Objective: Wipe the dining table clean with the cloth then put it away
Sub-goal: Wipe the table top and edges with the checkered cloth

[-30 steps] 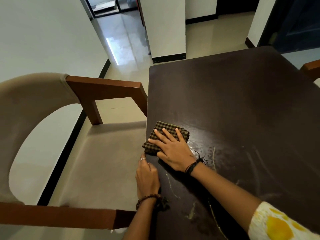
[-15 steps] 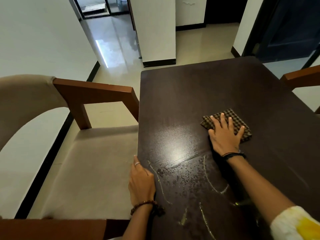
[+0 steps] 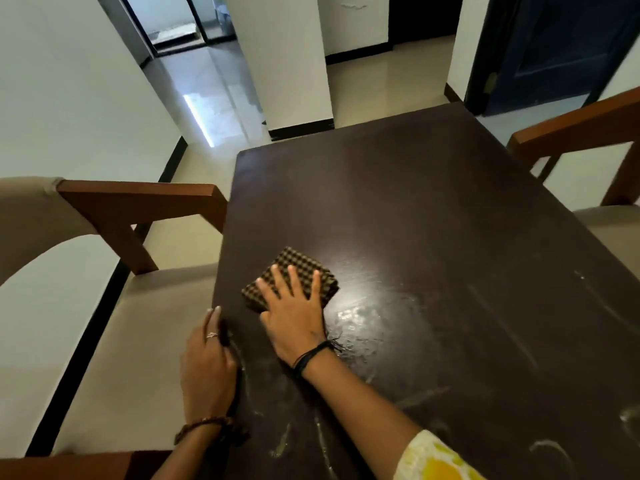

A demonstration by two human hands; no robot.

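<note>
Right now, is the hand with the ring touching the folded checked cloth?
Apart. The head view shows bare dark table between the left hand, at the table's edge, and the brown checked cloth under the right hand.

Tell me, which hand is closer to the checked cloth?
Right. The right hand lies flat on the checked cloth, fingers spread over it. The left hand rests apart at the table edge, nearer the person.

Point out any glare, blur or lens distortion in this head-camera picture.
Head view: glare whitens the wet table just right of the right hand; a bright streak shines on the floor; the left hand and cloth look slightly motion-blurred; wide-angle bending splays the walls and chair.
</note>
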